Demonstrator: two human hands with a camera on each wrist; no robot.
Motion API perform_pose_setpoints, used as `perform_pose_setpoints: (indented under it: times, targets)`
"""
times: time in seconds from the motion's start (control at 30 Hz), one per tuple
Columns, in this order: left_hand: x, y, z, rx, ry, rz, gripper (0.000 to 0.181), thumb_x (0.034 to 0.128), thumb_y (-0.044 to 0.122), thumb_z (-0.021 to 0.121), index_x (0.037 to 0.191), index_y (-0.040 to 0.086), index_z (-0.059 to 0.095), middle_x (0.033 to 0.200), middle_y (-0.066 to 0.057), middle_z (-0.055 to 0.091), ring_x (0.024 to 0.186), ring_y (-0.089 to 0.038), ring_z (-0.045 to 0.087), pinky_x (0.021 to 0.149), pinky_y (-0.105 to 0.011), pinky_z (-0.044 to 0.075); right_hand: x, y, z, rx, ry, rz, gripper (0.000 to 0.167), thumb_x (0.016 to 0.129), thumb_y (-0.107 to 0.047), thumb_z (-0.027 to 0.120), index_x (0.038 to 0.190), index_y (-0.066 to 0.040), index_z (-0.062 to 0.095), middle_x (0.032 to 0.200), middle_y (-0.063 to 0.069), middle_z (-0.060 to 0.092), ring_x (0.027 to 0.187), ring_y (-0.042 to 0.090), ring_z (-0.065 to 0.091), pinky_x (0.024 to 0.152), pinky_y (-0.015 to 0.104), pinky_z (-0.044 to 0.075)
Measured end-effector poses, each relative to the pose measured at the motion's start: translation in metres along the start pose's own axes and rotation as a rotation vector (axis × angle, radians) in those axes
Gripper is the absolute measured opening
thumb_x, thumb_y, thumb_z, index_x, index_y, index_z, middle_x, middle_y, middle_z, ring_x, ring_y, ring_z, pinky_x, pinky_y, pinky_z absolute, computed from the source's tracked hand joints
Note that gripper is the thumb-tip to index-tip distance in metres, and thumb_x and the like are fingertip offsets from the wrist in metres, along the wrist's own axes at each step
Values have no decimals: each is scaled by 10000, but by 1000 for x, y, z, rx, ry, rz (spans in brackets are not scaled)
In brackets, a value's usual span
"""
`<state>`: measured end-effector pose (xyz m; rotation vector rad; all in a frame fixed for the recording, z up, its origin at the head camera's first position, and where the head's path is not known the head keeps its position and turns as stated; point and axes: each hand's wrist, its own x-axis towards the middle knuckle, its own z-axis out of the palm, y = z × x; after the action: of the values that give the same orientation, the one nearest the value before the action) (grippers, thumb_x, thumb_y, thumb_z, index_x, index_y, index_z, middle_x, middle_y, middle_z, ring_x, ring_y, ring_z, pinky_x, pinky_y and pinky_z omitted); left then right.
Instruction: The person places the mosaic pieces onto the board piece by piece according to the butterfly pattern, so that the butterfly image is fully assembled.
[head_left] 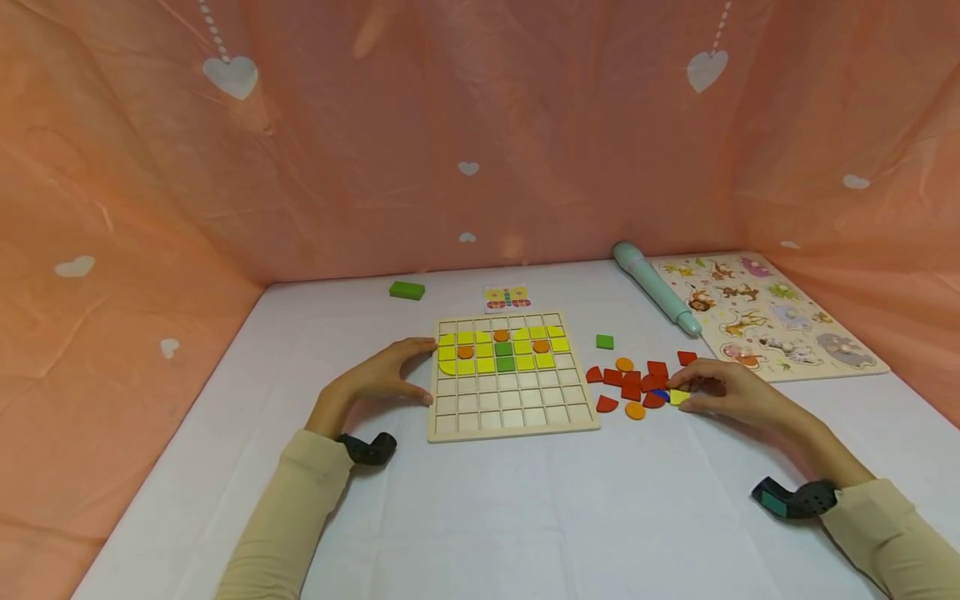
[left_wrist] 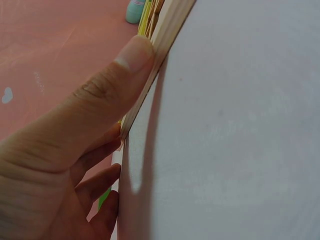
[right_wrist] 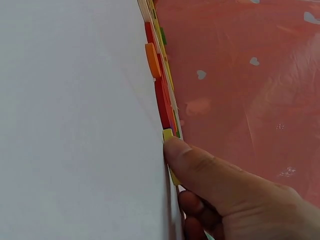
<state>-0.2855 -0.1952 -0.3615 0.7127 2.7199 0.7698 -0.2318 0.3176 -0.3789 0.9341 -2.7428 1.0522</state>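
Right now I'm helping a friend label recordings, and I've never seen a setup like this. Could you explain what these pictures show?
There is no machine here: a person works with two bare hands. The wide picture comes from a camera on the head, looking forward and down. The other two come from cameras on the wrists, so the scene looks turned on its side.

On the white table lies a gridded board, partly filled with yellow, orange and green tiles. Beyond it are a picture card and a green block. To its right lie loose pieces, mostly red, a pale green wand and an animal puzzle.

The left hand touches the board's edge; the right hand pinches a yellow piece.
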Motion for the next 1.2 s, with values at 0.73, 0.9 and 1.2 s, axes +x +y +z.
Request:
perform_pose_setpoints:
  times: [0.73,0.9,1.2]
  targets:
    - [-1,0,-1,2,1,21,943,684,371,820,1434,51,346,1495,-143,298,1388,-331,213,1127,-504,186,7,-16,-7,29,3,-21,201,824,-3,675,1019,-53,681,952,-40,643,796,44,520,665,144,457]
    - [-1,-1,-2,2,-1,18,936,688,359,820,1435,53,344,1498,-141,293,1390,-327,210,1131,-494,182,31,-24,-11,57,17,-119,223,820,45,659,1035,-13,664,976,-27,667,820,42,547,692,146,473]
    - [-1,-1,1,2,3,5,927,693,366,815,1437,72,347,1502,-130,289,1391,-319,213,1133,-485,184,93,-55,14,131,-78,-153,204,855,-23,648,1058,-18,665,963,67,662,801,127,553,739,212,481]
